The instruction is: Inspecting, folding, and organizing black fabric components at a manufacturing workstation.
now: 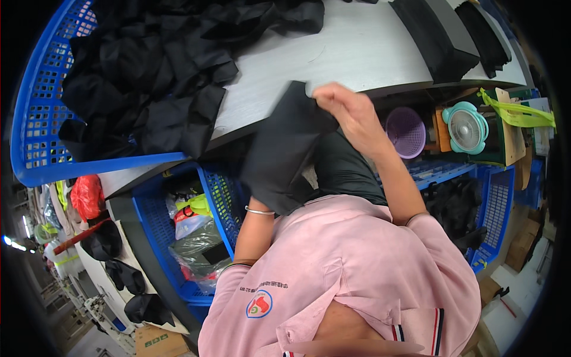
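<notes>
In front of my body a black fabric piece, shaped like a pouch or sleeve, is held up over my lap near the table edge. My right hand pinches its upper corner with thumb and fingers closed. The left forearm, with a silver bangle at the wrist, runs into the lower end of the cloth. Black fabric covers my left hand, so its fingers are hidden; I cannot tell whether it is inside or behind the piece.
On the grey table, a blue basket overflows with black fabric pieces. Stacked black pieces stand at the far right. Beside me are a blue crate of bagged items, a purple basket and a small teal fan.
</notes>
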`<state>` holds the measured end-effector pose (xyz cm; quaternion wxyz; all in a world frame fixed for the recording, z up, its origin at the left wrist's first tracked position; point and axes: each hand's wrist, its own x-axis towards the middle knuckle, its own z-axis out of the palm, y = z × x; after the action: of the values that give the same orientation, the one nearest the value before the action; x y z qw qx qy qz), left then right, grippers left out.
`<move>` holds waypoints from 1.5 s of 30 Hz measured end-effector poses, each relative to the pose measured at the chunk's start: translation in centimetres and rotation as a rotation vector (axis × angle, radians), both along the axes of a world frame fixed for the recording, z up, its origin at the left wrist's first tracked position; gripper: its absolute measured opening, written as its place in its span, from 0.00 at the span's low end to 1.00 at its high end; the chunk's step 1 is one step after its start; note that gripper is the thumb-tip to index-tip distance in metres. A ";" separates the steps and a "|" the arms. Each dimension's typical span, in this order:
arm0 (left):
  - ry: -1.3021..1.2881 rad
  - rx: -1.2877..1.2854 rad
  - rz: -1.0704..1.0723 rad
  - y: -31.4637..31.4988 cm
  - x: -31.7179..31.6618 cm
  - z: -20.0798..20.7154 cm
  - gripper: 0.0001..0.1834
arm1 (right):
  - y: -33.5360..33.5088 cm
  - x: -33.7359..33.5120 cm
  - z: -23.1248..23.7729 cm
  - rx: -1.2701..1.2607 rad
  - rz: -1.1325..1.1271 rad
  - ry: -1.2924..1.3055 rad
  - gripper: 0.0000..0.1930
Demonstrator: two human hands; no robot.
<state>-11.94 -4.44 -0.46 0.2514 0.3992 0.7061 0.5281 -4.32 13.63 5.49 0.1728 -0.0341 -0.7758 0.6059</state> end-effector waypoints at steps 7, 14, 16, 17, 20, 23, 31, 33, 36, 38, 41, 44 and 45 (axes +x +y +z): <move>0.045 0.004 0.027 0.6 1.7 1.0 0.17 | 3.9 -3.3 -1.5 -0.220 -0.386 -0.044 0.19; 0.104 0.024 0.080 0.8 0.2 1.9 0.17 | 0.5 1.4 -1.7 0.208 -0.460 0.025 0.19; 0.119 0.030 0.076 0.7 0.5 2.3 0.17 | 0.0 1.6 -1.8 0.375 -0.472 0.086 0.17; 0.125 0.033 0.074 0.6 0.6 2.4 0.17 | 0.0 1.4 -1.8 0.364 -0.465 0.084 0.14; 0.140 0.038 0.085 0.8 0.7 2.7 0.17 | 0.0 1.2 -1.3 0.494 -0.415 0.024 0.11; 0.209 0.030 0.095 1.1 0.9 3.5 0.16 | 0.7 1.0 -2.3 0.608 -0.317 -0.051 0.10; 0.992 -0.237 0.321 -2.7 0.5 -1.3 0.15 | 3.5 2.0 -3.0 -0.702 -0.024 0.060 0.07; 0.488 -0.069 0.341 -2.8 0.0 -1.8 0.15 | 4.6 1.6 -2.5 -0.673 -0.055 0.059 0.08; -0.268 0.192 0.345 -2.2 -1.1 -2.3 0.16 | 7.4 -0.3 -3.1 -0.365 -0.193 0.043 0.10; -0.766 0.366 0.318 -1.3 -2.1 -2.6 0.16 | 10.4 -1.9 -3.2 -0.148 -0.274 0.069 0.12; -0.959 0.360 0.256 0.2 -3.5 -5.1 0.16 | 13.4 -4.7 -4.0 0.174 -0.360 0.075 0.13; -0.881 0.327 0.341 3.0 -1.8 -2.2 0.15 | 14.4 -5.5 -6.4 0.469 -0.574 0.161 0.12; -0.743 0.277 0.412 2.5 -1.6 -1.5 0.15 | 12.8 -5.2 -5.9 0.425 -0.627 0.175 0.11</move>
<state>-13.54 -1.95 -1.94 0.3221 0.0633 0.5553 0.7642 -9.50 26.47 -0.39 0.4186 -0.1812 -0.8182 0.3500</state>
